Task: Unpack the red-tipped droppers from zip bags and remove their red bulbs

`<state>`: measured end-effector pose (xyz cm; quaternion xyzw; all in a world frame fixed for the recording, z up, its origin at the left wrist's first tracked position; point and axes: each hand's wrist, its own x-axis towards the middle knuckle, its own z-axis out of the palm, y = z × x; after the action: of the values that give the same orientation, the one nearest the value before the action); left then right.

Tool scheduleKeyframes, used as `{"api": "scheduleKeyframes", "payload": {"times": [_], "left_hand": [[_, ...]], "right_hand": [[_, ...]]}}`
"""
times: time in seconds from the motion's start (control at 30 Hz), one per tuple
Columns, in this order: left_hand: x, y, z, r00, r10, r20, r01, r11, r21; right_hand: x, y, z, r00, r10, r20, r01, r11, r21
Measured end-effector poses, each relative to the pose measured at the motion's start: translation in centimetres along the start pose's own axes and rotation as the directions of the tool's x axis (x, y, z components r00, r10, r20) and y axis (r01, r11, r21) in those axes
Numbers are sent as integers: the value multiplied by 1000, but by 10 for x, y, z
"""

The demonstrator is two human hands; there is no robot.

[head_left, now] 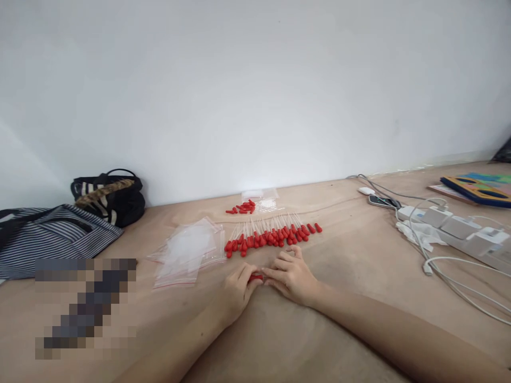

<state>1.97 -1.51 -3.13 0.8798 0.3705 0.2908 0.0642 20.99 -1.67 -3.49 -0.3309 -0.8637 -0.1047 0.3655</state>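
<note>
Close in front of me, my left hand (pixel 239 290) is closed round a small red rubber bulb (pixel 256 277) with its thumb and fingers. My right hand (pixel 290 276) meets it from the right, thumb and forefinger pinched together at the bulb's end. What lies between those right fingertips is too small to make out; it may be a thin pale stem. Just beyond both hands lies a row of droppers (pixel 271 236) with red bulbs toward me and thin pale stems pointing away. Farther back is a small heap of loose red bulbs (pixel 244 206).
Clear zip bags (pixel 183 250) lie left of the row. Behind it, thin clear tubes (pixel 268 204) rest by a plastic bag. A striped bag (pixel 59 234) and a black bag (pixel 128 199) sit at left. A power strip (pixel 459 234) with chargers and white cables (pixel 459 259) occupies the right.
</note>
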Motion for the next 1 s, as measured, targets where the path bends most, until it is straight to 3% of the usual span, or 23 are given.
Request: {"api": "scheduleKeyframes", "payload": {"times": [0.13,1.0], "left_hand": [[2,6,-5,997,-12,74,16,999,-47],[4,11,-13,992,-37,119,51,991,-121]], "right_hand": [[-1,3,-1,1000,6,6,-6,1000,3],[-4,0,-6,999,26,39,-27,999,18]]}}
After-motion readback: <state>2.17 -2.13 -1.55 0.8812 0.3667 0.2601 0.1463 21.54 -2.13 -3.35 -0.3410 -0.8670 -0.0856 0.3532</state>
